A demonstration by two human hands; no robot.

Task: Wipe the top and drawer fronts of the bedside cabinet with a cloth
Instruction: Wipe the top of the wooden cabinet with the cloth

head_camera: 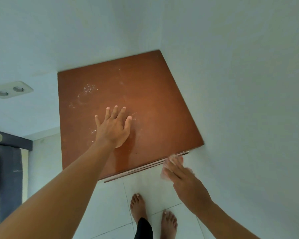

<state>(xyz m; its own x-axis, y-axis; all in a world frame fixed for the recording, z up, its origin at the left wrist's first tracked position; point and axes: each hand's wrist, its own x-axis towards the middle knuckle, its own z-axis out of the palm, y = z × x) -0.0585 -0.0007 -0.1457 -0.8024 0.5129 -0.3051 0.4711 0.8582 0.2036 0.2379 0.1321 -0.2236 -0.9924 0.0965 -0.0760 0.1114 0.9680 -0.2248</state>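
The bedside cabinet's brown top (155, 94) fills the middle of the head view, set into a wall corner, with whitish dust marks on its left half. My left hand (113, 128) lies flat on the top, fingers spread, holding nothing. My right hand (181, 176) is in front of the cabinet's front right corner, below the top's edge, pressing a pale pinkish cloth (171, 163) that is blurred. The drawer fronts show only as thin edges (145, 168) under the top.
White walls close in behind and to the right of the cabinet. A double wall socket (10, 89) sits on the left wall. A dark bed edge (9, 173) is at far left. My bare feet (138, 206) stand on pale floor tiles.
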